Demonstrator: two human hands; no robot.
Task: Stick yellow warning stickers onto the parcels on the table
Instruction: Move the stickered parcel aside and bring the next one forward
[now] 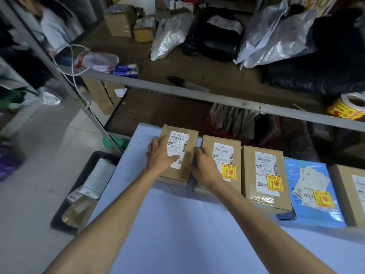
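Cardboard, stiff and probably light, the unstickered parcel (192, 141) lies under the left hand (162, 155), fingers flat on its label, while the right hand (203, 165) clasps its side edge beside the neighbouring box (207, 142); sides suit gripping

**Shelf and floor clutter**

A wooden shelf (177, 93) carries 2 cardboard boxes (118, 20), crumpled silver bags (169, 36), a black bag (221, 38) and a blue packet (126, 70). A white cord (77, 76) hangs along its post. On the tiled floor (39, 155), a black tray (59, 214) holds wrapped packets.
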